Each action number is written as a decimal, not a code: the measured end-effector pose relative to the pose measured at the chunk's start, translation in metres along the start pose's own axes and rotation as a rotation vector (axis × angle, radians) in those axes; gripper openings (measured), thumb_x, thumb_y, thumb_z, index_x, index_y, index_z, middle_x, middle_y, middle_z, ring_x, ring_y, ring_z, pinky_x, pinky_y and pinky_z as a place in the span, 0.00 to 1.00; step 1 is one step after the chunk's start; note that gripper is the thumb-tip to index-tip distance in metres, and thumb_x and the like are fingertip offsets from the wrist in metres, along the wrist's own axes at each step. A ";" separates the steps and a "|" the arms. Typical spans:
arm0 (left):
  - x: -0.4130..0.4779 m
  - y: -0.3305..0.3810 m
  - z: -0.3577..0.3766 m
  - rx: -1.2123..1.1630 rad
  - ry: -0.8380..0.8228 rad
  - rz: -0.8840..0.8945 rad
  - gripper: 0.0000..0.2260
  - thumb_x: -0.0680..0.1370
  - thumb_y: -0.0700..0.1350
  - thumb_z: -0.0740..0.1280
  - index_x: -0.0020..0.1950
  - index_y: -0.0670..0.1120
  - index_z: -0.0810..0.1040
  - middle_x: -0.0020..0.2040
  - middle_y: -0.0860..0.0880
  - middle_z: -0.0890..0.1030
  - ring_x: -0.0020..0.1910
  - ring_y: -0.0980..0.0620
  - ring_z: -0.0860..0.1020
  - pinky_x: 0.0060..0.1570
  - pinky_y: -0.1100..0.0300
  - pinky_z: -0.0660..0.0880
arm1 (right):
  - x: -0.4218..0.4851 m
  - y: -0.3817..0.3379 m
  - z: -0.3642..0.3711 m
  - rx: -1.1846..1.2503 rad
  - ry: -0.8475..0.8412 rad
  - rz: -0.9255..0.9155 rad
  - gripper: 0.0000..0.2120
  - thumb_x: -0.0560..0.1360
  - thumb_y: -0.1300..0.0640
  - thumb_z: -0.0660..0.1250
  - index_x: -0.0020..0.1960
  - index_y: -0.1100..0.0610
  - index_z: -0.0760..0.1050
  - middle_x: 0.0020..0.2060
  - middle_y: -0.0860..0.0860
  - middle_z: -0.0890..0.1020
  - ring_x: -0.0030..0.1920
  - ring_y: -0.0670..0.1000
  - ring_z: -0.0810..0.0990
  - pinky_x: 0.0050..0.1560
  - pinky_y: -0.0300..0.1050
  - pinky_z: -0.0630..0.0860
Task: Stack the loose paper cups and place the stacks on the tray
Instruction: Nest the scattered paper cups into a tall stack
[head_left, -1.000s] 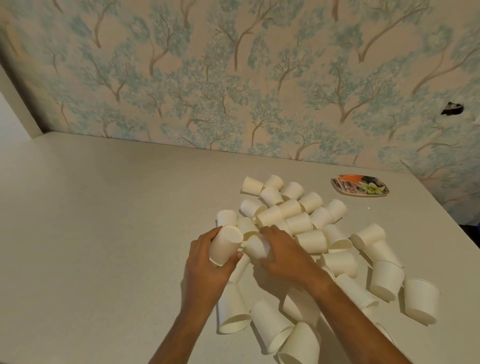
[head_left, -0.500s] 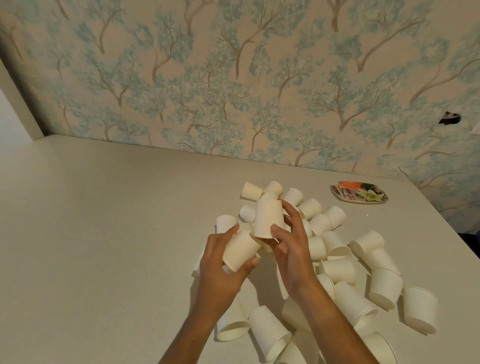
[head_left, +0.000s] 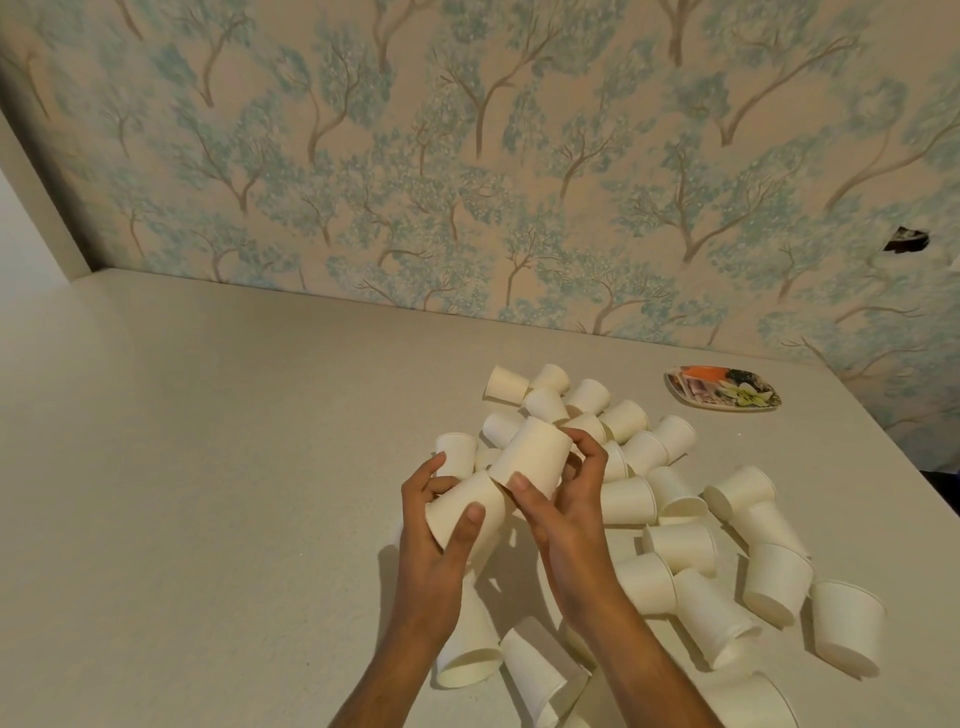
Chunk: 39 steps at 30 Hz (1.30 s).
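Note:
My left hand grips a white paper cup held above the table, tilted with its base toward me. My right hand holds a second white paper cup, tilted, its lower end meeting the upper end of the left cup. Whether one cup sits inside the other I cannot tell. Around and beyond both hands lies a heap of several loose white cups, most on their sides. The small patterned tray sits at the back right, with no cups on it.
The pale table runs left and toward me. Wallpaper with blue trees rises directly behind it. The table's right edge falls off just past the tray. More fallen cups lie near my right forearm.
Both hands lifted a cup each out of the heap, and the right hand has brought its cup down and left against the left hand's cup.

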<state>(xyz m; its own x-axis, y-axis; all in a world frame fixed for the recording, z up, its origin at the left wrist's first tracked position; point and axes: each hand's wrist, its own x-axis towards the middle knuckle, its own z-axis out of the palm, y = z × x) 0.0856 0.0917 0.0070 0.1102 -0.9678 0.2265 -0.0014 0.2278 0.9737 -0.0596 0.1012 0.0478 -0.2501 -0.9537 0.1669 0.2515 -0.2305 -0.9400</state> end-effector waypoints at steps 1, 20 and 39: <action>0.000 0.002 0.000 -0.014 0.015 -0.001 0.31 0.70 0.83 0.66 0.71 0.82 0.63 0.61 0.73 0.78 0.60 0.65 0.82 0.46 0.66 0.84 | -0.002 0.000 0.003 -0.005 0.004 0.002 0.35 0.72 0.45 0.82 0.71 0.33 0.66 0.70 0.51 0.78 0.65 0.52 0.85 0.58 0.50 0.86; 0.029 -0.015 -0.049 -0.174 0.230 -0.347 0.09 0.89 0.62 0.60 0.56 0.68 0.79 0.55 0.41 0.84 0.35 0.52 0.85 0.40 0.49 0.78 | 0.017 0.025 0.015 -0.728 -0.254 -0.239 0.18 0.83 0.47 0.70 0.72 0.46 0.73 0.68 0.44 0.76 0.70 0.48 0.76 0.66 0.47 0.76; 0.059 -0.038 -0.097 -0.244 0.261 -0.441 0.19 0.86 0.64 0.63 0.69 0.53 0.78 0.60 0.33 0.82 0.51 0.37 0.80 0.54 0.40 0.77 | 0.036 0.067 0.013 -1.167 -0.580 0.085 0.40 0.67 0.38 0.81 0.71 0.32 0.62 0.63 0.34 0.74 0.63 0.44 0.78 0.59 0.43 0.79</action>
<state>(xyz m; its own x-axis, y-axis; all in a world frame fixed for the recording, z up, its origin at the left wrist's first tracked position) 0.1884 0.0366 -0.0186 0.2901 -0.9255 -0.2437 0.3268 -0.1435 0.9341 -0.0395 0.0484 -0.0048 0.2371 -0.9684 -0.0774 -0.7817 -0.1428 -0.6071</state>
